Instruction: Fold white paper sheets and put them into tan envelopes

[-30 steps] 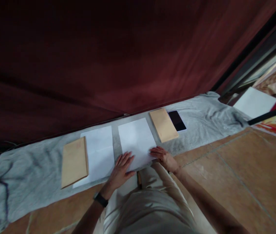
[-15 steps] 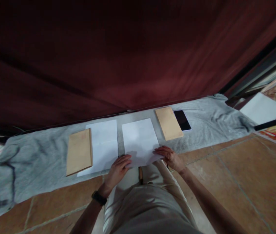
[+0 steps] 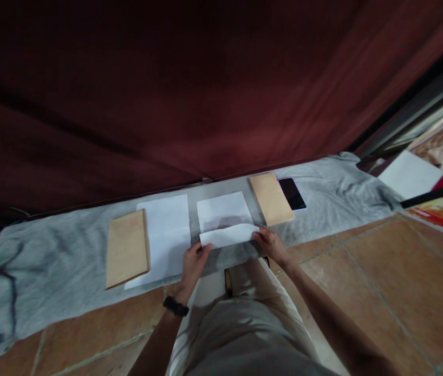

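Observation:
A white sheet of paper (image 3: 224,211) lies on a grey cloth (image 3: 57,250) in front of me. Its near edge (image 3: 229,235) is lifted and curled over towards the far end. My left hand (image 3: 193,262) pinches the lifted edge at its left corner. My right hand (image 3: 270,243) grips the same edge at its right corner. A dark watch sits on my left wrist. A second white sheet (image 3: 164,235) lies flat to the left, with a brown envelope (image 3: 128,248) partly over it. Another brown envelope (image 3: 271,198) lies to the right.
A black phone (image 3: 292,193) rests beside the right envelope. A dark red curtain (image 3: 166,89) hangs behind the cloth. Brown floor tiles (image 3: 381,271) surround my knees. A white sheet (image 3: 409,175) and coloured material lie at the far right, crossed by a black bar.
Both hands went from lying flat on the near end of the middle sheet to gripping its edge. That edge has come up off the cloth and folded away from me.

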